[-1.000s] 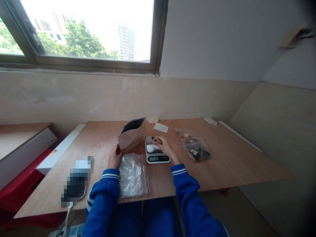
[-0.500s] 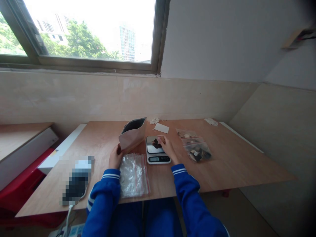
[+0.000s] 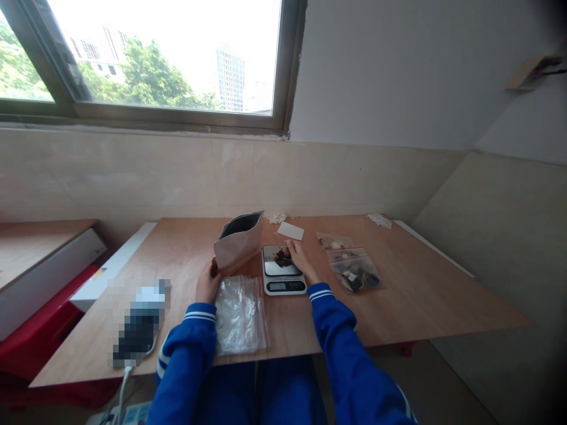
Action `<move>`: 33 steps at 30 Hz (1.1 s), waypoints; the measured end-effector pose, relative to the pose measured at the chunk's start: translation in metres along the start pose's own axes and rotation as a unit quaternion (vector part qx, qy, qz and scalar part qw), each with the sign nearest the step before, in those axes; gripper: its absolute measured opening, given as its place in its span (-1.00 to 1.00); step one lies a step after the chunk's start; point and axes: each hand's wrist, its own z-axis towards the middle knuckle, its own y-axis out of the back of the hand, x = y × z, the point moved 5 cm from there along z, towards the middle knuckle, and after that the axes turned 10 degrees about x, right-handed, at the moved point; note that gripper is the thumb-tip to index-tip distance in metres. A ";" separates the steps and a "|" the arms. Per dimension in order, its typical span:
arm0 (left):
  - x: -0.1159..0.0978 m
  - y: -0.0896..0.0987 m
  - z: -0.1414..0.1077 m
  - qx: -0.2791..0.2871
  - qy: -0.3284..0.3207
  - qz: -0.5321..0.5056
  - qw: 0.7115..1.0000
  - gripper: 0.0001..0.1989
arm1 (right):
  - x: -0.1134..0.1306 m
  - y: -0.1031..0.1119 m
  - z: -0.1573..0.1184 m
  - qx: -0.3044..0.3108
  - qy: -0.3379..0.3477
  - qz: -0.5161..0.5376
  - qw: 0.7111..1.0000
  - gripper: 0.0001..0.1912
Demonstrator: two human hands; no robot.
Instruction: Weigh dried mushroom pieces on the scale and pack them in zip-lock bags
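A paper pouch [image 3: 239, 245] stands with its mouth open, and my left hand [image 3: 207, 283] is closed on its lower left corner. On the steel plate of a small white digital scale [image 3: 284, 287] lies a pile of dark brown dried pieces [image 3: 282, 257]. My right hand [image 3: 302, 260] is at the right side of that pile with its fingers closed together; whatever they pinch is too small to name. Clear zip bags with red seals [image 3: 241, 316] lie flat in front of the pouch, left of the scale.
Filled zip bags [image 3: 357, 273] with dark and pale pieces lie right of the scale. Behind it are a white card [image 3: 290, 231] and a small white heap [image 3: 277, 218]; another heap [image 3: 380, 221] is at back right. A blurred phone [image 3: 139, 324] with a cable lies at left.
My right hand has lowered slightly toward the dark pieces and the plate. The scale's display looks brighter. My left hand and the pouch are almost unmoved.
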 end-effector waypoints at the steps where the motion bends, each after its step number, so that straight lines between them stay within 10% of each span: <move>1: 0.000 0.000 0.000 0.000 0.000 0.002 1.000 -0.55 | -0.003 0.003 -0.001 -0.022 -0.010 -0.001 1.000 -0.36; 19: -0.002 0.001 0.000 0.011 -0.004 0.020 1.000 -0.54 | -0.017 0.019 -0.025 -0.087 -0.014 0.081 0.993 -0.72; 25: 0.000 0.001 -0.002 0.009 -0.006 0.004 1.000 -0.58 | 0.086 0.047 -0.038 -0.144 0.079 0.032 0.986 -0.74; 29: 0.004 0.000 -0.001 0.010 -0.006 -0.003 1.000 -0.64 | 0.184 0.039 -0.049 -0.014 0.212 0.009 0.977 -0.73; 33: 0.004 -0.001 -0.002 0.004 -0.011 -0.033 0.999 -0.59 | 0.220 0.024 -0.057 0.046 0.257 -0.120 0.958 -0.68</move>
